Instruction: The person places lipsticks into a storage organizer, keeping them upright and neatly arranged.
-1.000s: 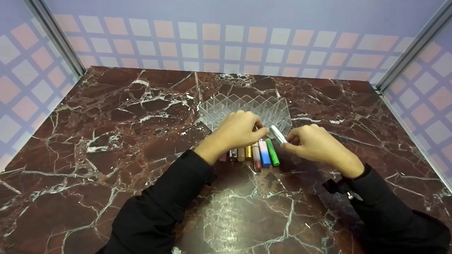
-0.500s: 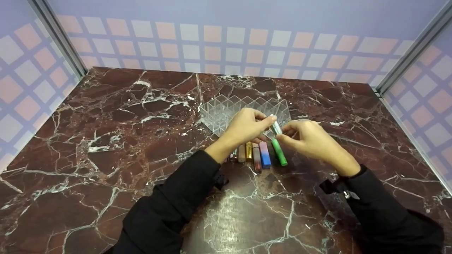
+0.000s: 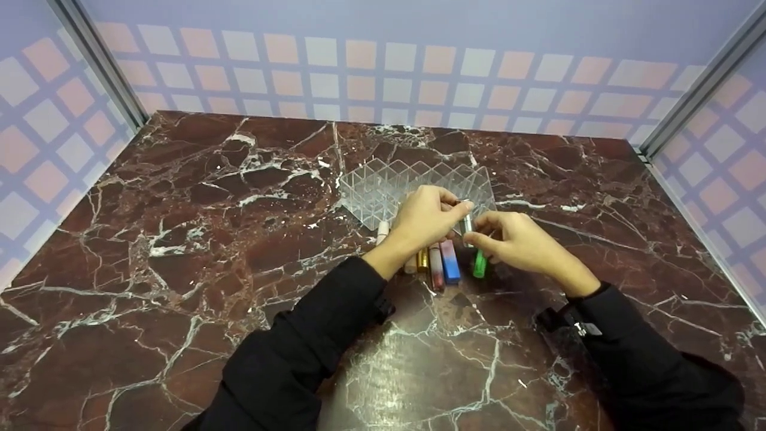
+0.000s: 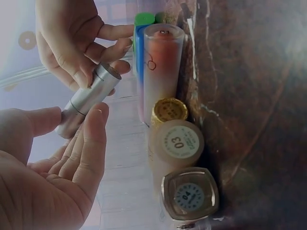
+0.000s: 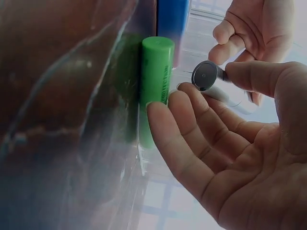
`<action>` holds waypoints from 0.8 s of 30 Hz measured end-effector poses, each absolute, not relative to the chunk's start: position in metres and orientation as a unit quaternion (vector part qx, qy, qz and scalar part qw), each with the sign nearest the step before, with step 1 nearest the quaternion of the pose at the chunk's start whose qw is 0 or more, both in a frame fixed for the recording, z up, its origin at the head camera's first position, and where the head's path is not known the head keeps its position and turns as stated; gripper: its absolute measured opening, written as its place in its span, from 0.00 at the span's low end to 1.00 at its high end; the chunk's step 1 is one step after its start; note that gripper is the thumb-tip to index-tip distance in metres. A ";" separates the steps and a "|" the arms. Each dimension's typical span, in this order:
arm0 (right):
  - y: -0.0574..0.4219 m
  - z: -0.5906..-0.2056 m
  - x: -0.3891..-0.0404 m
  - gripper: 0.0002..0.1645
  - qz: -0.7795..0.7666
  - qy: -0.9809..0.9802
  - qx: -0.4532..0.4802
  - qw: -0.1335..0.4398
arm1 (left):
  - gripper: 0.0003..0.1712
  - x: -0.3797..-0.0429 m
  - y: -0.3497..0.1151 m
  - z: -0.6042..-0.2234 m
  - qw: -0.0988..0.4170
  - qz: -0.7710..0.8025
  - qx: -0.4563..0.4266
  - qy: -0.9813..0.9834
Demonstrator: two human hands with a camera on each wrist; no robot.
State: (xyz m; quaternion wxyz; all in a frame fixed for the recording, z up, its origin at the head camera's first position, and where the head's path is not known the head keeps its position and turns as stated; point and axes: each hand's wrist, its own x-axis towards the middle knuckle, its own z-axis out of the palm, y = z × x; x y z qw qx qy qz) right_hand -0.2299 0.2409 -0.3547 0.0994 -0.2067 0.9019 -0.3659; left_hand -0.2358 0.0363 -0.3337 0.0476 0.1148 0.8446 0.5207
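Between both hands a silver lipstick tube (image 4: pixel 88 98) is held tilted, above the row of cosmetics. My left hand (image 3: pixel 422 216) pinches its far end between thumb and fingers. The near end is pinched by the thumb and fingers of my right hand (image 3: pixel 516 242); its dark round base (image 5: pixel 205 75) faces the right wrist camera. Just below the right fingers lies a green tube (image 5: pixel 157 72), partly covered by them in the head view. Beside it are a pink-and-blue tube (image 3: pixel 450 263) and a frosted tube with a red end (image 4: pixel 163 62).
A clear acrylic organizer (image 3: pixel 371 191) with diamond-shaped compartments stands behind the hands. Further along the row are a gold tube (image 4: pixel 169 110), a round tube labelled 03 (image 4: pixel 177 140) and a squarish one labelled 04 (image 4: pixel 189 195). Patterned panels (image 3: pixel 383 72) enclose the marble-look table (image 3: pixel 209 287).
My left hand has moved right and taken hold of the silver lipstick tube's far end; before, only the right hand held it. The green tube has shifted right, away from the pink-and-blue one.
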 end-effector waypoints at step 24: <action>0.242 -0.363 -0.233 0.17 -0.313 0.911 -0.265 0.036 | 0.14 -0.233 0.035 -0.333 0.012 0.462 0.131 0.877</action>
